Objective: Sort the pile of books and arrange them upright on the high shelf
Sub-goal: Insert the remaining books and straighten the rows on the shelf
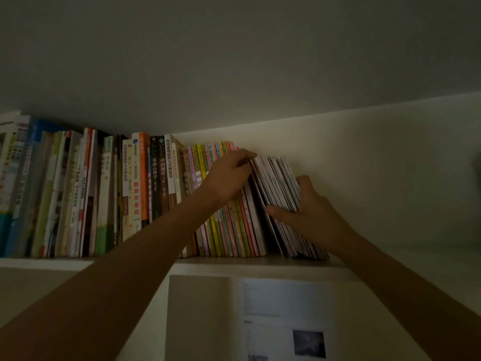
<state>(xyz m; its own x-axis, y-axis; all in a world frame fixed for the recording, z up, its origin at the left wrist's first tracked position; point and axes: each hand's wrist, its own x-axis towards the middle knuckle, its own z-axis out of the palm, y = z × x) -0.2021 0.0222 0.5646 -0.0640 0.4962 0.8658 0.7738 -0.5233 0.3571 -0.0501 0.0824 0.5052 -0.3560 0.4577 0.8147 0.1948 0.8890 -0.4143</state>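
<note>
A long row of upright books [145,188] fills the left and middle of the high white shelf [234,264]. At its right end stands a run of thin pastel-spined booklets [229,225]. Beside them a bundle of thin pinkish booklets [278,194] leans with its top tilted left. My right hand [309,209] grips this bundle, thumb on its front face and fingers behind it. My left hand [229,175] reaches to the top of the bundle, fingertips resting on its upper edges where it meets the pastel booklets.
The shelf's right part [403,251] holds no books as far as the white wall [390,165]. The ceiling [234,61] hangs close above the book tops. Below the shelf, a printed sheet [286,321] is stuck on a panel. The light is dim.
</note>
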